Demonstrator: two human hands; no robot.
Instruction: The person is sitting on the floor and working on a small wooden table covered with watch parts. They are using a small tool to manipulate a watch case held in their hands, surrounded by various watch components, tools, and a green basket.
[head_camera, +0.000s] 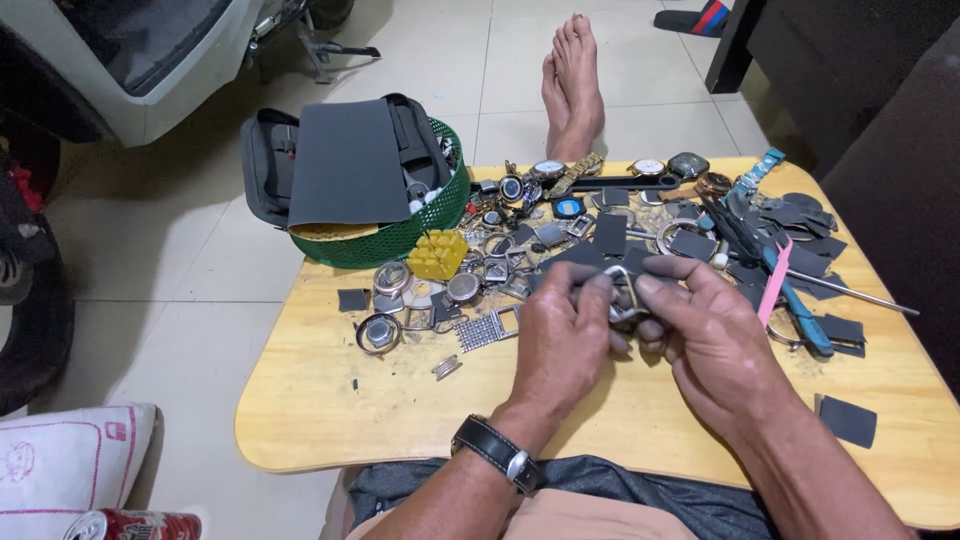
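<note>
Showing both hands: closed together on one small metal watch case (622, 296), held just above the low wooden table (330, 400)
Left hand (562, 340): fingers curled around the case's left side — a black-strapped wristwatch (497, 452) on its wrist
Right hand (705, 335): thumb and forefinger pinching the case's right edge
Table clutter: watch parts, grey abrasive scraps, a yellow block (437, 254) — spread beyond the hands
Green basket (400, 240): far-left corner, holding a dark pouch (345, 160)

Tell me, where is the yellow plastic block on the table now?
In the head view, the yellow plastic block sits on the wooden table's far left part, against the green basket, beyond the left hand.
</note>
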